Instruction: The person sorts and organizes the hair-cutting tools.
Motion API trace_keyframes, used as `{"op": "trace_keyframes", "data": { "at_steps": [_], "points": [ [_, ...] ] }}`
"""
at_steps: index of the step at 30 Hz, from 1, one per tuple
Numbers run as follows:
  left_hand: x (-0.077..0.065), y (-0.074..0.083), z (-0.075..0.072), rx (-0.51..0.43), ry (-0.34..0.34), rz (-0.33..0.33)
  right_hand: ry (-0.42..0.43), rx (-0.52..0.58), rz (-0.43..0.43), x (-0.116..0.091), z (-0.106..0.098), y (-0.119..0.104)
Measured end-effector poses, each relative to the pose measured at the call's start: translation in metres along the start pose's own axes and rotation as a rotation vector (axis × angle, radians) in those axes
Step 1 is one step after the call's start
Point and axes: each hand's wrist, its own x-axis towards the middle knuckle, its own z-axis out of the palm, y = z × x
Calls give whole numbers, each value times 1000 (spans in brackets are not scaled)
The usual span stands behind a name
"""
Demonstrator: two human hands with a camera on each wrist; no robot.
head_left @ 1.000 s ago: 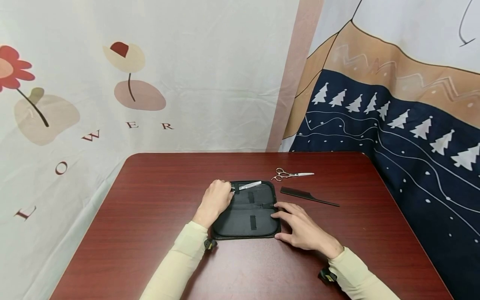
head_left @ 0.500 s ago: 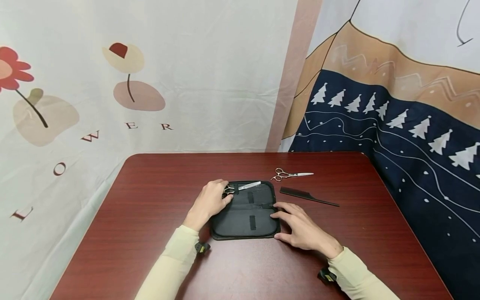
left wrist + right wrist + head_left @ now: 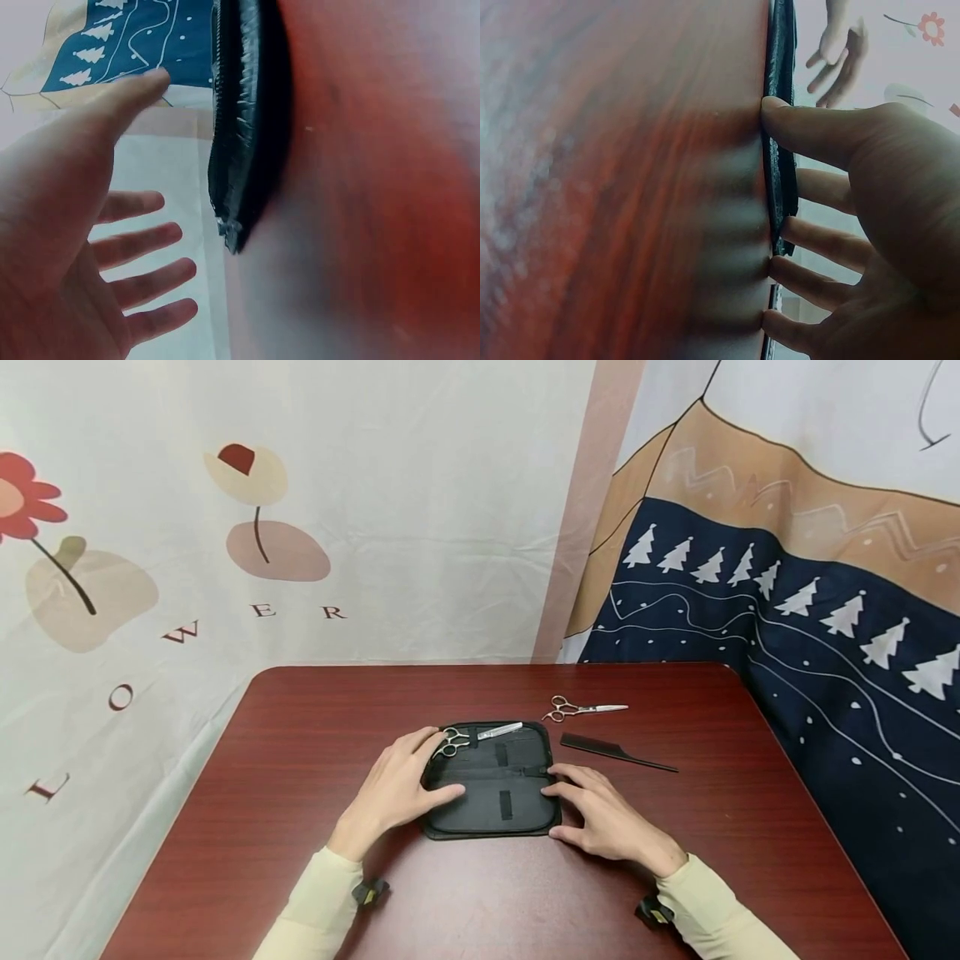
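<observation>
I see hairdressing scissors (image 3: 499, 732) lying crosswise in far half of zip case (image 3: 465, 814), handles toward left hand (image 3: 393, 781) (nearer one), fingers apart, gripping nothing; right hand (image 3: 600, 814), fingers loosely extended, touches case's right edge.

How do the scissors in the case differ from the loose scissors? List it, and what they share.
Place: the cased scissors lie in the black case under a dark strap; the loose scissors lie directly on the table.
Angle: in the head view, the cased scissors slant up to the right; the loose scissors lie nearly level.
Shared: both are silvery, ring handles left, blades right.
</observation>
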Motion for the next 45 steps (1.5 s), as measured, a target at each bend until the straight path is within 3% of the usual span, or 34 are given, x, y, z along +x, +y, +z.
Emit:
{"op": "trace_keyframes", "data": {
  "at_steps": [8, 17, 22, 45],
  "points": [
    [-30, 0, -4, -50, -34, 46, -2, 4, 4, -1, 0, -1],
    [-48, 2, -7, -90, -88, 34, -3, 4, 9, 0, -1, -1],
    [-51, 2, -6, -73, -104, 48, -4, 7, 15, -1, -1, -2],
    [-49, 2, -1, -33, -154, -34, -20, -14, 19, -1, 0, -1]
  ]
}}
